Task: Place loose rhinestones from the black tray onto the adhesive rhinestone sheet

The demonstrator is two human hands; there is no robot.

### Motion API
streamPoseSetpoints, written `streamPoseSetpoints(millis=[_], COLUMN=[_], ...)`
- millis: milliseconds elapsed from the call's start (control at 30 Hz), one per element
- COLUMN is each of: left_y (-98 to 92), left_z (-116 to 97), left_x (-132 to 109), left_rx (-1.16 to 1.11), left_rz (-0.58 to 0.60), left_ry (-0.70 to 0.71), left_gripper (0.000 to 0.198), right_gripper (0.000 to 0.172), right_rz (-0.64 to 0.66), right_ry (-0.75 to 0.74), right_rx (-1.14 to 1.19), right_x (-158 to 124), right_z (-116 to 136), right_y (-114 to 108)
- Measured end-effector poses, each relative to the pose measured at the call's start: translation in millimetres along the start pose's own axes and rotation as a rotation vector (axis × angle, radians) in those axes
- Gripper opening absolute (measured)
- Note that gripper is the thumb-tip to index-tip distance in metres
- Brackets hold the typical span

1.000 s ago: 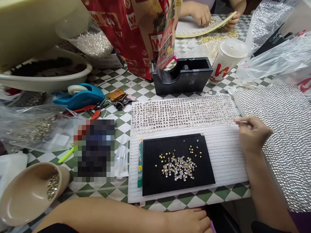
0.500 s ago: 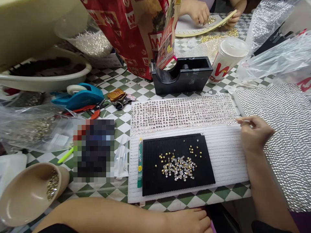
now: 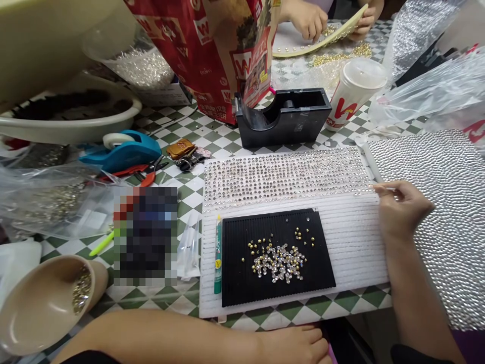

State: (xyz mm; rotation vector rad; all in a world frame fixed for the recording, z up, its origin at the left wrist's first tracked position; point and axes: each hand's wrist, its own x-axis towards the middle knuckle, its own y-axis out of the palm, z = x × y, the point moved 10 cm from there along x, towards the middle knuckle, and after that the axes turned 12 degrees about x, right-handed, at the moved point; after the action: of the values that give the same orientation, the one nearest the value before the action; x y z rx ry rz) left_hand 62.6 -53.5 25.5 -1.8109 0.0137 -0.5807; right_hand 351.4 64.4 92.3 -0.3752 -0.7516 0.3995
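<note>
My right hand (image 3: 401, 210) rests at the right end of a white ridged board (image 3: 352, 242), its fingers pinched on a thin pale stick (image 3: 381, 187). The stick's tip touches the right end of the lowest filled row of rhinestones (image 3: 284, 177), which cover the board's upper part. A black ridged tray (image 3: 235, 253) lies on the board's lower part with a loose pile of rhinestones (image 3: 278, 260) in its middle. A green pen (image 3: 219, 253) lies along the tray's left side. My left hand is out of view.
A studded silver sheet (image 3: 447, 202) lies to the right. Behind the board stand a black tape dispenser (image 3: 284, 116), a paper cup (image 3: 354, 93) and a red bag (image 3: 212, 50). A blue tape dispenser (image 3: 125, 149), red pliers (image 3: 149, 174), bowls and plastic bags crowd the left. Another person's hands (image 3: 310, 20) work at the far side. A bare leg (image 3: 197, 338) crosses the near edge.
My right hand has slid a little to the right along the row with the stick. Nothing else on the table has moved.
</note>
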Motion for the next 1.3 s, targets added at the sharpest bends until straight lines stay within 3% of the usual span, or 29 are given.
streamPoseSetpoints(millis=[233, 533, 800, 933, 1133, 1300], left_y=[6.5, 5.6, -3.9, -3.3, 4.1, 13.2], left_z=[-5.8, -6.9, -0.2, -1.3, -2.9, -6.2], left_x=[-1.8, -5.1, -2.2, -1.5, 1.5, 2.6], left_rx=[0.041, 0.069, 0.038, -0.011, -0.003, -0.066], left_rz=[0.013, -0.142, -0.164, -0.139, -0.009, 0.057], left_ry=[0.01, -0.033, -0.046, -0.02, 0.004, 0.04], left_gripper=[0.021, 0.019, 0.026, 0.025, 0.019, 0.019], right_gripper=[0.01, 0.012, 0.023, 0.02, 0.006, 0.008], right_rz=[-0.001, -0.019, 0.074, 0.021, -0.065, -0.003], right_ry=[0.014, -0.003, 0.046, 0.064, 0.243, 0.21], right_rx=[-0.016, -0.048, 0.077, 0.231, 0.476, 0.544], right_x=[-0.6, -0.4, -3.5, -2.4, 0.4, 2.0], right_z=[-3.6, -3.1, 1.6, -3.9, -29.2, -19.1], right_y=[-0.2, -1.2, 0.9, -3.1, -0.7, 3.4])
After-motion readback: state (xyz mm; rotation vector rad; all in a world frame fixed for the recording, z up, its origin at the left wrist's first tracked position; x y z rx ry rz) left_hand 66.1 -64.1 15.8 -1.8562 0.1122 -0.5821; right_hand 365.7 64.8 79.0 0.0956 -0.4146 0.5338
